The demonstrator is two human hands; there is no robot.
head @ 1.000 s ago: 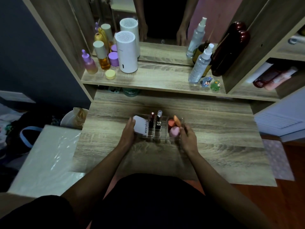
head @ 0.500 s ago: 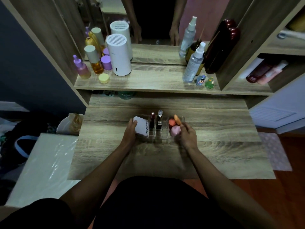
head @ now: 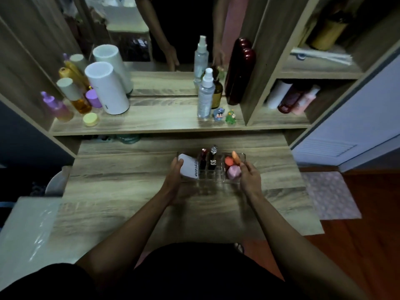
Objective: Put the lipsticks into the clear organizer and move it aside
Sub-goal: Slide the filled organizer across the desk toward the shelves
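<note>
Wooden vanity desk point(head: 121, 191) beneath a mirrored shelf. Clear organizer point(head: 213, 176) rests mid-desk, gripped at its ends by left hand point(head: 174, 180) and right hand point(head: 249, 178). Two lipsticks point(head: 203, 160) stand upright in its centre slots; the exact slot is seemingly indistinct.

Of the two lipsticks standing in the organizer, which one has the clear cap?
The right lipstick, black with a clear cap; the left lipstick is dark red all over.
</note>
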